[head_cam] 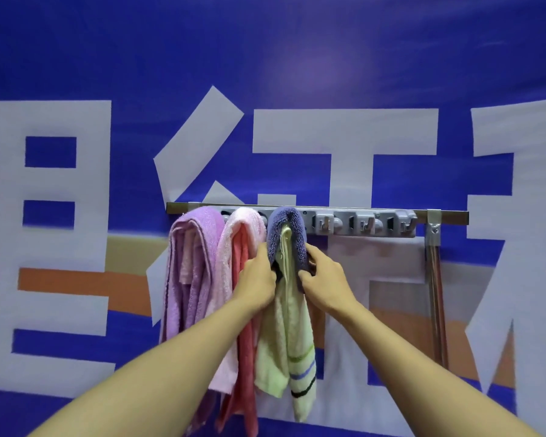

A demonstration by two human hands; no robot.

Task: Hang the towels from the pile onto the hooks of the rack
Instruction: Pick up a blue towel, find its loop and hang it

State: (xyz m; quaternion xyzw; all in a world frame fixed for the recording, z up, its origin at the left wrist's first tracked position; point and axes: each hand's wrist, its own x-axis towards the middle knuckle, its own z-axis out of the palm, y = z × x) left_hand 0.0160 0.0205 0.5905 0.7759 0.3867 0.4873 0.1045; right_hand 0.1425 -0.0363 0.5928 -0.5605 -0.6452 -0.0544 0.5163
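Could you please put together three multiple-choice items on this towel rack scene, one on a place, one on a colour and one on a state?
1. Where on the rack are the bare hooks?
A. left of the hung towels
B. right of the hung towels
C. between the hung towels

2. What colour is the leftmost towel?
A. purple
B. white
C. black

3. What are the hands doing?
A. both hang idle
B. only one touches a towel
C. both grip the blue and green towel

Answers:
1 B: the uncovered hooks sit past the last towel, on the right.
2 A: its whole drape is purple.
3 C: the left hand and right hand close on it from either side, just below the rack.
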